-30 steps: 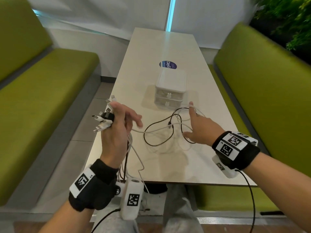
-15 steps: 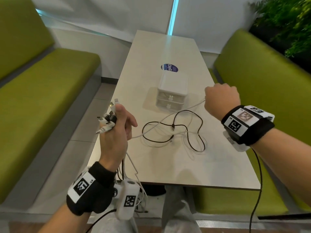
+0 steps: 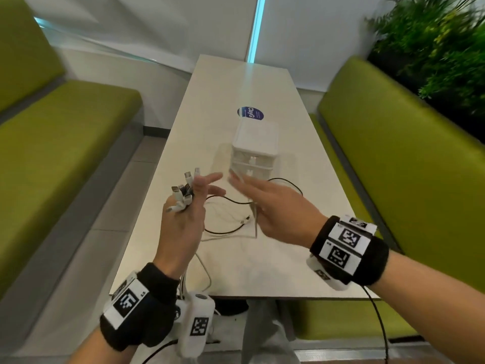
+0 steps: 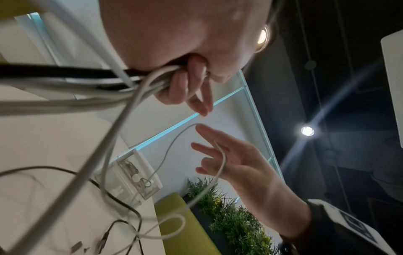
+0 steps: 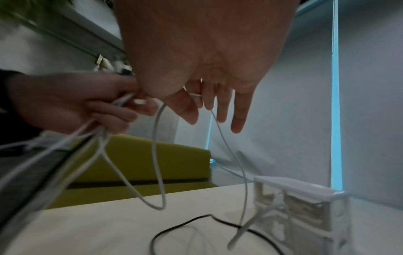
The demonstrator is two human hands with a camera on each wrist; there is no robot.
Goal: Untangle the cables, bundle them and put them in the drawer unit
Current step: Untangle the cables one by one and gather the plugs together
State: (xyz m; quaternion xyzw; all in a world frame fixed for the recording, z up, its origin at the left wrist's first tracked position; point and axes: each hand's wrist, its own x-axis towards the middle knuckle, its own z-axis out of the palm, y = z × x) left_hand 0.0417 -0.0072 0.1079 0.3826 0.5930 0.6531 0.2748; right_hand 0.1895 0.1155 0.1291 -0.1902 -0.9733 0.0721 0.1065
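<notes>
Two hands meeting | my right hand [image 3: 273, 206], fingers spread with white cable [image 4: 220, 165] draped across, has swung back toward left hand [image 3: 181, 222] clutching plug ends [image 3: 183, 191] | next strand joining bundle

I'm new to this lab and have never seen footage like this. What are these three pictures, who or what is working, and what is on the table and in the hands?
No machine here: a person works with bare hands, wearing a camera on the head and one on each wrist. The big picture is the head view, looking down at a table between green benches. The other two look along each hand from the wrist.

The left hand grips a bunch of cables, their plugs sticking up above the fingers. The right hand is spread open; a white cable runs across its fingers.

On the table lie a loose black cable, more white cable, and a small white drawer unit.
</notes>
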